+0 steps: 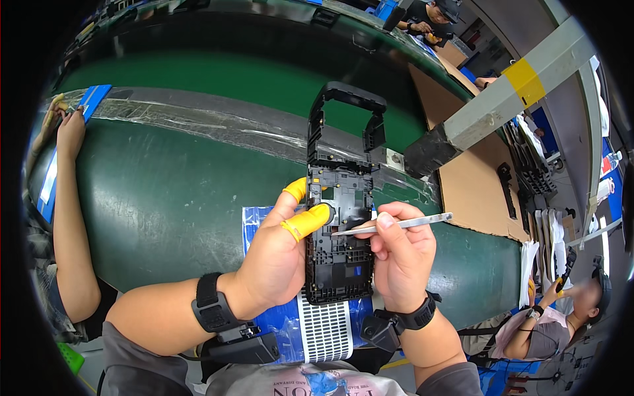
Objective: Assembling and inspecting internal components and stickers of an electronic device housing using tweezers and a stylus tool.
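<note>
My left hand (281,247), with yellow finger cots on thumb and forefinger, grips a black plastic housing (340,264) by its left side. The housing is long, with an open frame at its far end and many ribs and slots inside. The yellow thumb presses on its inner face. Between the thumb and fingers of my right hand (403,247) is a pair of silver tweezers (413,222). Their tips reach the middle of the housing, close to my left thumb; whether they pinch anything is too small to tell. Below lies a sheet of small black stickers (325,330) on a blue backing.
A green work table (172,198) spreads beneath. A grey post with yellow tape (525,82) slants in from the right, beside brown cardboard (475,191). At the left a co-worker's hands hold a blue strip (96,99). Other people sit at far right and at the back.
</note>
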### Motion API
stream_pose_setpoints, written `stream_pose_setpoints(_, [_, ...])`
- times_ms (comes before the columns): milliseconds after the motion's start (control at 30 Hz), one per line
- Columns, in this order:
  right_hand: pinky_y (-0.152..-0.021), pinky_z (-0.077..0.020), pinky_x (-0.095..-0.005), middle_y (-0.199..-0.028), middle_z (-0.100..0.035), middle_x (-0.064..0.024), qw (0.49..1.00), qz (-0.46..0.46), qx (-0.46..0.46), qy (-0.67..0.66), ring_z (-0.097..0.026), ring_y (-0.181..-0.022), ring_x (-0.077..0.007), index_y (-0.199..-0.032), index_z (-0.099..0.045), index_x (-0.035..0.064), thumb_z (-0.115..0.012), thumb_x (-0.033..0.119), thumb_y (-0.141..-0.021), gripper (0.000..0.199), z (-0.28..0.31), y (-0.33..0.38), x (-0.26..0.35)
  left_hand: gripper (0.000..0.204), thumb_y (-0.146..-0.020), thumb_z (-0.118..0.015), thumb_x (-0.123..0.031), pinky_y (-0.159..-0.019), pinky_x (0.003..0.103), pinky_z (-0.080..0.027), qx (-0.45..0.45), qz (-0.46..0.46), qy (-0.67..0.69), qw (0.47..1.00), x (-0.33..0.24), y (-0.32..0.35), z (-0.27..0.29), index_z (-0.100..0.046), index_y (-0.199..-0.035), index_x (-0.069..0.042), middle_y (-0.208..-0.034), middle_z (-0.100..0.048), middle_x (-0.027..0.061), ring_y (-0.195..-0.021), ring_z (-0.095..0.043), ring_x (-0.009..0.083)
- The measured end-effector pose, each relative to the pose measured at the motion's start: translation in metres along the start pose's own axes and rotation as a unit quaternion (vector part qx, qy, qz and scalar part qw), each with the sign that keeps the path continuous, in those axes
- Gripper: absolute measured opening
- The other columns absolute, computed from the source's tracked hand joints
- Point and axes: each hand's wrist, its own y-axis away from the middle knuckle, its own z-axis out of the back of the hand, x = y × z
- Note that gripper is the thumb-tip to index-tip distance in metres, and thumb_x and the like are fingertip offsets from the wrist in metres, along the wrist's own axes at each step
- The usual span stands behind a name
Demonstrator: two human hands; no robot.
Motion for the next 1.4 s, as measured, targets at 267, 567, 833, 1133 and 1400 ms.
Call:
stream_pose_setpoints(267, [-0.047,-0.0347,-0.014,-0.072,-0.058,-0.0088,1.0,-0.005,0.002,-0.009,-0.051,-0.056,-0.0058,-0.092,-0.051,-0.0026,-0.055,0.004,-0.078,0.016,0.0,0.0,0.001,0.035,-0.083,-0.04,-0.009,-0.087,0.034,-0.039,-0.001,-0.006,-0.007,1.0,-0.001,0.001,-0.002,-0.035,-0.117,-0.005,-0.11,-0.047,0.0106,-0.101,-0.048,0.0195])
stream_pose_setpoints(567, [-0.047,-0.0346,-0.0142,-0.071,-0.059,-0.0085,1.0,-0.003,0.0,0.002,-0.051,-0.056,-0.0058,-0.092,-0.051,-0.0024,-0.055,0.004,-0.078,0.016,-0.001,0.0,-0.001,0.034,-0.083,-0.041,-0.009,-0.086,0.033,-0.039,0.009,-0.005,-0.009,1.0,-0.001,0.001,0.001,-0.035,-0.116,-0.005,-0.109,-0.048,0.011,-0.1,-0.049,0.0191])
stream_pose_setpoints(833, [-0.045,-0.0342,-0.0148,-0.072,-0.059,-0.0107,1.0,0.007,0.0,-0.017,-0.051,-0.056,-0.0063,-0.092,-0.051,-0.0018,-0.054,0.005,-0.079,0.015,0.003,-0.001,-0.002,0.037,-0.082,-0.041,-0.007,-0.087,0.034,-0.039,0.008,-0.008,0.0,1.0,-0.002,0.0,0.002,-0.033,-0.118,-0.005,-0.109,-0.048,0.0117,-0.1,-0.049,0.0198])
stream_pose_setpoints(1133, [-0.045,-0.0368,-0.0187,-0.071,-0.059,-0.0114,0.991,0.04,-0.056,-0.114,-0.054,-0.056,-0.0114,-0.09,-0.053,0.0003,-0.054,0.007,-0.08,0.012,0.022,-0.02,0.015,0.052,-0.068,-0.043,0.015,-0.078,0.03,-0.046,-0.008,-0.029,-0.093,0.995,-0.004,-0.024,0.01,-0.032,-0.117,-0.001,-0.103,-0.051,0.0124,-0.091,-0.054,0.0191])
stream_pose_setpoints(1400, [-0.044,-0.0348,-0.0187,-0.066,-0.059,-0.0128,0.988,0.012,-0.092,-0.122,-0.051,-0.051,-0.0104,-0.086,-0.054,0.0004,-0.053,0.008,-0.08,0.009,0.045,-0.048,-0.012,0.021,-0.085,-0.038,-0.017,-0.076,0.035,-0.041,-0.085,-0.065,-0.083,0.991,-0.066,-0.156,0.017,-0.048,-0.097,-0.004,-0.085,-0.056,0.0108,-0.08,-0.054,0.021])
